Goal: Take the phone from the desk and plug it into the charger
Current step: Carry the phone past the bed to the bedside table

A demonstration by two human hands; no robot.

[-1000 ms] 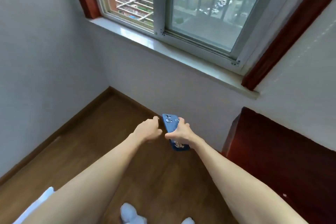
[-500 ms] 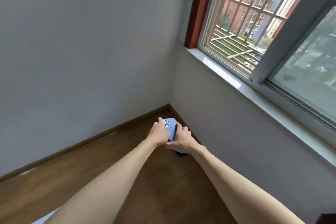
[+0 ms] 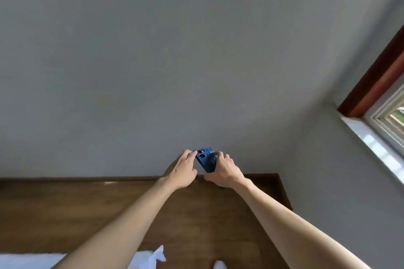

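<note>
The phone (image 3: 206, 160), in a blue case with its camera lenses facing me, is held out in front of me above the wooden floor. My right hand (image 3: 225, 170) wraps around its right side and lower half. My left hand (image 3: 183, 168) rests its fingertips on the phone's top left corner by the lenses. No charger or cable shows anywhere in view. The lower end of the phone is hidden behind my right hand.
A plain grey wall (image 3: 175, 61) fills most of the view, meeting the brown wooden floor (image 3: 65, 214) at a dark skirting board. A window (image 3: 391, 116) with a white sill and red-brown frame is at the right edge. White fabric (image 3: 150, 257) lies at the bottom.
The view has swung left: the window slid from the centre to the far right edge and the dark red furniture is gone. My left hand came onto the phone beside my right.
</note>
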